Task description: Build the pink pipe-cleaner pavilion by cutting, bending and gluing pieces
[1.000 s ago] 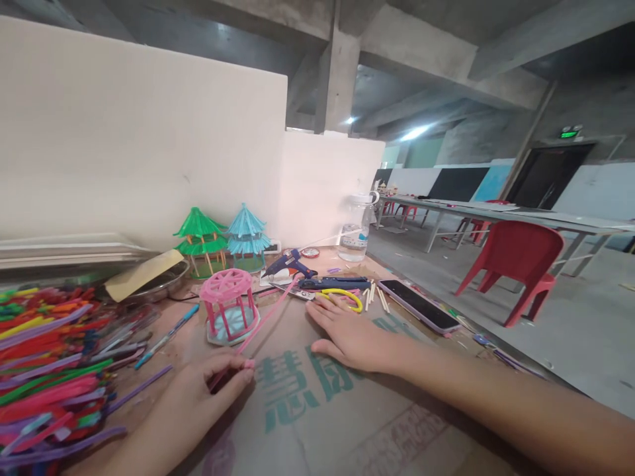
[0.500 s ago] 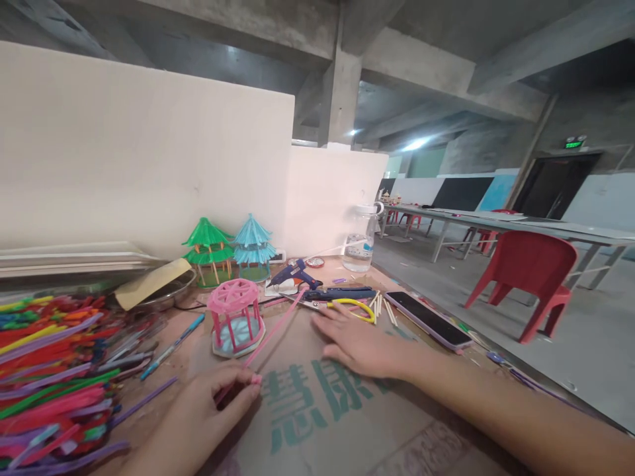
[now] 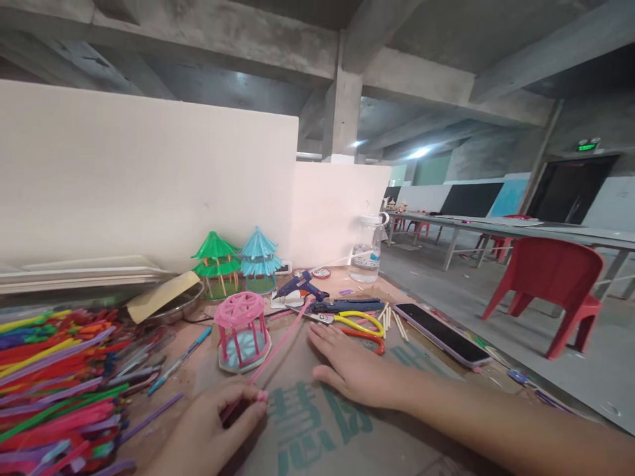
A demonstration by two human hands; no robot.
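My left hand is closed around pink pipe cleaners, with a small pink end poking out at its fingertips. One long pink pipe cleaner runs from that hand up toward the glue gun. My right hand lies flat on the cardboard, fingers stretched out, just below the scissors with yellow and orange handles. Between the hands and the wall stands a pink pavilion frame on a pale blue base. Behind it are a green two-tiered pavilion and a light blue one.
Colourful pipe cleaners pile up at the left, near a metal bowl and a blue pen. Farther back are a glue gun and a water jug. A phone lies at the right edge.
The view has tilted up slightly, so the table sits lower in the picture. My right hand has drawn back from the scissors, showing their orange handle. My left hand keeps its hold.
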